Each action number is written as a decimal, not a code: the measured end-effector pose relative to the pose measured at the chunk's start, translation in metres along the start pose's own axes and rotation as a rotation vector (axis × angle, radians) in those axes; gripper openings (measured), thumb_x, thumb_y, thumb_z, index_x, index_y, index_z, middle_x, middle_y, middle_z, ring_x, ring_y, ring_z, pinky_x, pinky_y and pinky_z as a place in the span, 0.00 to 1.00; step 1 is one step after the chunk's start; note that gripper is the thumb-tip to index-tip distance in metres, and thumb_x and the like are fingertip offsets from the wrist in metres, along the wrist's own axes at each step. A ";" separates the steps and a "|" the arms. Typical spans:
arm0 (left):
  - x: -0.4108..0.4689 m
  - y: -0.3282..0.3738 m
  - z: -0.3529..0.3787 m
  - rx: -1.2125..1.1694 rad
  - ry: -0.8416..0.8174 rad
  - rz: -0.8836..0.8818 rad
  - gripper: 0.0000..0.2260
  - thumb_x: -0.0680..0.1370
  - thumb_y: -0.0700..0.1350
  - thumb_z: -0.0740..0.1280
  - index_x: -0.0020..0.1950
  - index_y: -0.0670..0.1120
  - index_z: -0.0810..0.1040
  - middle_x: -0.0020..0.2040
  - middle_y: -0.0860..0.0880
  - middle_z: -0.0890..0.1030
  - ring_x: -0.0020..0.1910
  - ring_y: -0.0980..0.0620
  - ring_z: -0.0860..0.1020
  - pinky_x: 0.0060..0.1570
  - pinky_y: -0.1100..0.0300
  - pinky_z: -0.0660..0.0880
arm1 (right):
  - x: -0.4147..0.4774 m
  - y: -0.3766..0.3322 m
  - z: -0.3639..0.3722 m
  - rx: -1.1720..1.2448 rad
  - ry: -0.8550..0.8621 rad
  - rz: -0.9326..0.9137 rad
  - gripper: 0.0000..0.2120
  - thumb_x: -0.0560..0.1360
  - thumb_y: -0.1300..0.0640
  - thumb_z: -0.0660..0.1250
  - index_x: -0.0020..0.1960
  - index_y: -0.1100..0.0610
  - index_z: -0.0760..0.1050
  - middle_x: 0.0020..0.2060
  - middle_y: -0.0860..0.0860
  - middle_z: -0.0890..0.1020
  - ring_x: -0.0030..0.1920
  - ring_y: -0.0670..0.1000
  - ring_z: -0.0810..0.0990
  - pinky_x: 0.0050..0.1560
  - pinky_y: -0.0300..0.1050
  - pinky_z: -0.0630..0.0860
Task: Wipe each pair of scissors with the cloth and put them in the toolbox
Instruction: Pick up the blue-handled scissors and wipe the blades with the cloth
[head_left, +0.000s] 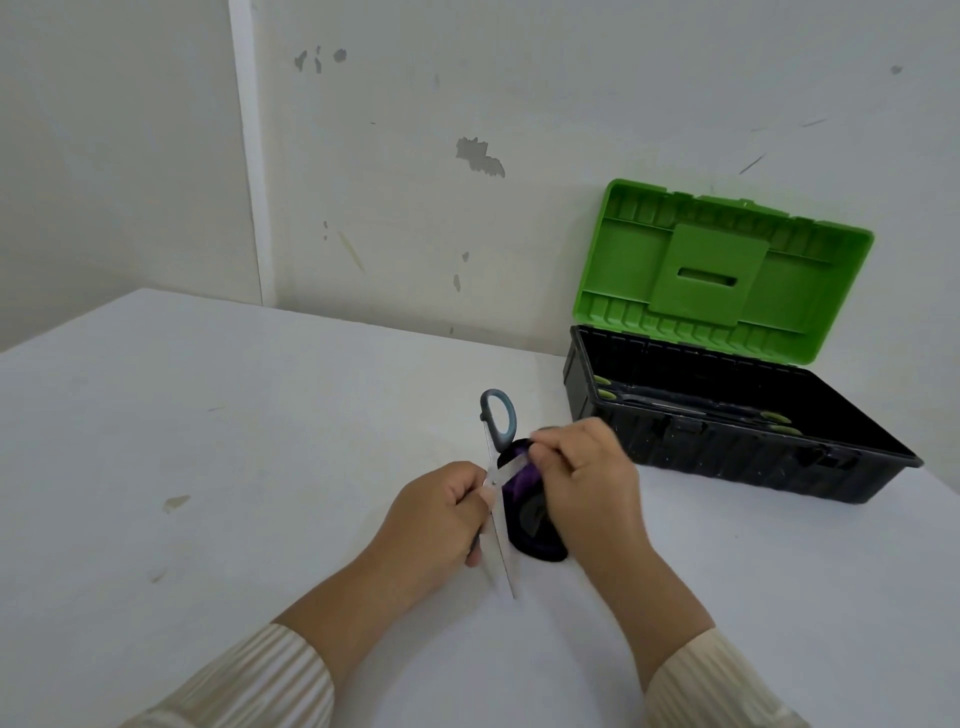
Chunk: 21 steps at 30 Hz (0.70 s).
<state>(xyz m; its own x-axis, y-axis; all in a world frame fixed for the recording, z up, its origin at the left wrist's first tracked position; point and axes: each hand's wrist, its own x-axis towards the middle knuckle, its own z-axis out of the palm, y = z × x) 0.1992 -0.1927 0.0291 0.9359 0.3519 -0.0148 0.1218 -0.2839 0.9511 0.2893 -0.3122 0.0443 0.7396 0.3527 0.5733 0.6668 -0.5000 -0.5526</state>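
Note:
A pair of scissors (497, 415) with grey handles and steel blades is opened wide above the white table (208, 441). My left hand (431, 519) grips it near the pivot, one blade pointing down toward me. My right hand (582, 478) presses a dark purple cloth (524, 525) against the other blade. The black toolbox (727, 452) stands to the right with its green lid (722, 270) raised against the wall. Inside it lie at least two items with green ends, too dark to identify.
The table meets a scuffed white wall at the back, with a corner at the far left. A few small stains (175, 502) mark the tabletop on the left. Striped cream sleeves cover both forearms.

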 end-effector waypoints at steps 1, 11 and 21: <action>0.000 0.001 0.000 -0.002 -0.006 -0.004 0.12 0.80 0.43 0.60 0.36 0.42 0.71 0.24 0.49 0.73 0.17 0.59 0.67 0.24 0.64 0.64 | 0.004 0.009 -0.004 0.047 0.030 0.105 0.06 0.72 0.63 0.67 0.42 0.54 0.81 0.42 0.51 0.78 0.41 0.45 0.75 0.44 0.23 0.66; 0.002 0.000 -0.002 -0.086 0.027 -0.024 0.12 0.80 0.41 0.59 0.36 0.43 0.72 0.28 0.41 0.74 0.15 0.57 0.66 0.20 0.67 0.62 | -0.019 -0.015 0.006 0.103 -0.099 -0.078 0.06 0.71 0.60 0.65 0.40 0.53 0.80 0.40 0.50 0.79 0.45 0.33 0.72 0.47 0.23 0.66; 0.003 0.000 0.000 -0.058 0.026 0.015 0.15 0.80 0.43 0.59 0.33 0.47 0.70 0.26 0.42 0.75 0.17 0.55 0.66 0.21 0.66 0.63 | -0.012 -0.009 0.007 0.086 -0.058 -0.076 0.05 0.71 0.64 0.67 0.41 0.58 0.81 0.38 0.50 0.76 0.41 0.33 0.73 0.43 0.22 0.66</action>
<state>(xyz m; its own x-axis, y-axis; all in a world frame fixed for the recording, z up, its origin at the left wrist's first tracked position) 0.2019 -0.1919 0.0290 0.9286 0.3710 0.0066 0.0879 -0.2371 0.9675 0.2754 -0.3059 0.0381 0.6887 0.4336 0.5811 0.7250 -0.4013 -0.5597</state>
